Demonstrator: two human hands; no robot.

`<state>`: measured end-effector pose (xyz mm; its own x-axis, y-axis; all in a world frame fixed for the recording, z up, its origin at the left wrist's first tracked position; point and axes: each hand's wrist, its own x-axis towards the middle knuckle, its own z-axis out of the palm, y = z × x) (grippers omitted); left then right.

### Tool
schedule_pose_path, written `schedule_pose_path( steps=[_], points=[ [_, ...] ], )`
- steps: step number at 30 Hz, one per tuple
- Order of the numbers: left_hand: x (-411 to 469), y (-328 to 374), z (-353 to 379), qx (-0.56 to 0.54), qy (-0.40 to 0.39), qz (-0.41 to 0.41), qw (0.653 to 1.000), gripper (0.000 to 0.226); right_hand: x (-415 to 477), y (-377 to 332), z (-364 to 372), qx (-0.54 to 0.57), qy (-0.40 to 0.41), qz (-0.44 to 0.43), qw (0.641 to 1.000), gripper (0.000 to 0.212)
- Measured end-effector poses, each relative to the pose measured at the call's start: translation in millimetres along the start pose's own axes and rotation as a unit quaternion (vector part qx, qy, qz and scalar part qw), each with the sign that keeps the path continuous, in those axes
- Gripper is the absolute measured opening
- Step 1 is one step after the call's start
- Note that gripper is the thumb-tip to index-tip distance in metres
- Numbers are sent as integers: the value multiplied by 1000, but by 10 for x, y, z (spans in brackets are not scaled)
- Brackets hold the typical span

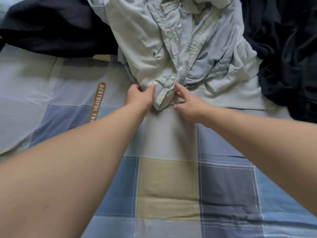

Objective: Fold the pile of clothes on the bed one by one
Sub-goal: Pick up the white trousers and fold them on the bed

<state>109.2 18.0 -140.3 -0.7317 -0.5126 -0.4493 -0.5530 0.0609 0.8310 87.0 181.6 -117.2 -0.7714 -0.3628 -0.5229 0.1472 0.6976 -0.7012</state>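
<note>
The jeans [154,48] lie on the bedsheet [168,177]. Left of them lies one crumpled garment [51,28], right of them a second garment [283,57], a sweatshirt [231,86] between. At their near end, the left hand [139,97] meets their left side, the right hand [190,107] their right.

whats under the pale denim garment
A light blue garment with a gathered elastic band lies under the pale denim garment, showing at its right edge on the plaid bedsheet. How far it runs beneath, and anything else under the denim, is covered.
</note>
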Motion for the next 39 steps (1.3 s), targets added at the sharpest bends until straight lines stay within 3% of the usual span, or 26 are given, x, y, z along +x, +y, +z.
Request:
schedule_pose_path(
  steps=[4,10,13,17,21,23,25,27,29,31,35,36,39],
  points=[
    [-80,-60,-54,1,-7,33,999,13,-51,7,-89,169,38,38,984,65],
    [-947,282,-369,-72,-154,-60,984,5,-519,-347,-153,365,6,152,919,39],
    [-1495,491,-550,-64,-204,-86,973,5,-926,-602,-207,381,44,182,905,26],
    [-2349,852,-810,-65,-245,-134,958,9,-1786,-879,-436,342,66,234,908,32],
    [-3150,1249,-1122,-1,-306,-158,939,9,-2844,-1243,-840,314,118,228,914,18],
    [-3438,1382,-1257,75,-269,-122,952,40,-3392,-1489,-1098,302,135,204,921,21],
    [-3682,1566,-1371,150,-177,-63,971,77,-3957,-1754,-1380,290,130,164,934,21],
    [-3932,1826,-1419,201,-117,11,973,98,-4524,-2012,-1664,285,117,110,945,21],
    [-4132,2082,-1357,233,-135,77,960,107,-5031,-2222,-1959,297,115,63,946,21],
    [-4281,2271,-1221,253,-153,123,947,98,-5439,-2372,-2267,326,124,28,937,19],
    [-4597,2668,-944,262,-187,230,919,14,-5970,-2461,-2834,382,176,-6,907,32],
    [-4705,2794,-902,244,-219,240,914,9,-6049,-2427,-2975,407,202,-11,891,34],
    [-5001,3247,-778,214,-280,256,900,23,-6296,-2227,-3406,503,262,-36,823,30]
  ],
)
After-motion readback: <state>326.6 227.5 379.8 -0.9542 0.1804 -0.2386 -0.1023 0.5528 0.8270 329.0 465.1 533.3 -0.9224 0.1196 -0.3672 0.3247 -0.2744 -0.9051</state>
